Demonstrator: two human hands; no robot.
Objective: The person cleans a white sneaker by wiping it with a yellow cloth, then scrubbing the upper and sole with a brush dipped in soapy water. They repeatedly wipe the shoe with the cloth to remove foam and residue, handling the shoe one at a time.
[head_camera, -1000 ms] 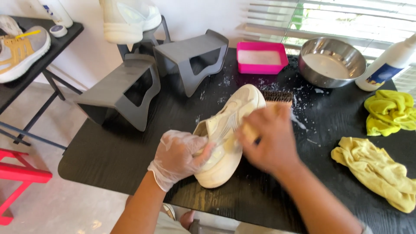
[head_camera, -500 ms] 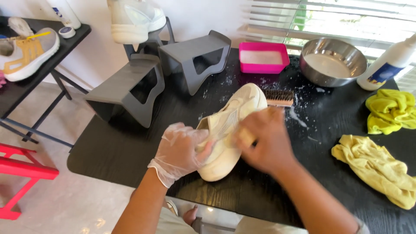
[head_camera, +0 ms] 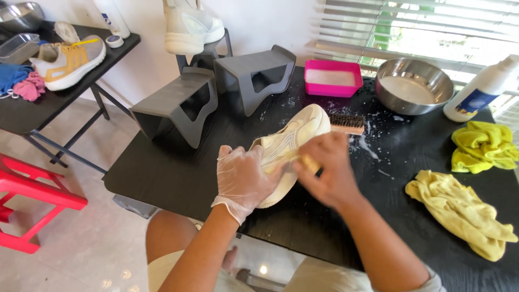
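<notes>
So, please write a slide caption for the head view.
Gloved left hand steadies a cream sneaker on a black table; bare right hand scrubs it.

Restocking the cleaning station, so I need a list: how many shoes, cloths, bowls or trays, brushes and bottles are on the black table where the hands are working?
Shoes: 1, the cream sneaker
Cloths: 2, both yellow
Bowls or trays: 2, a steel bowl and a pink tray
Brushes: 1, the wooden brush
Bottles: 1, the white bottle
Total: 7
</notes>
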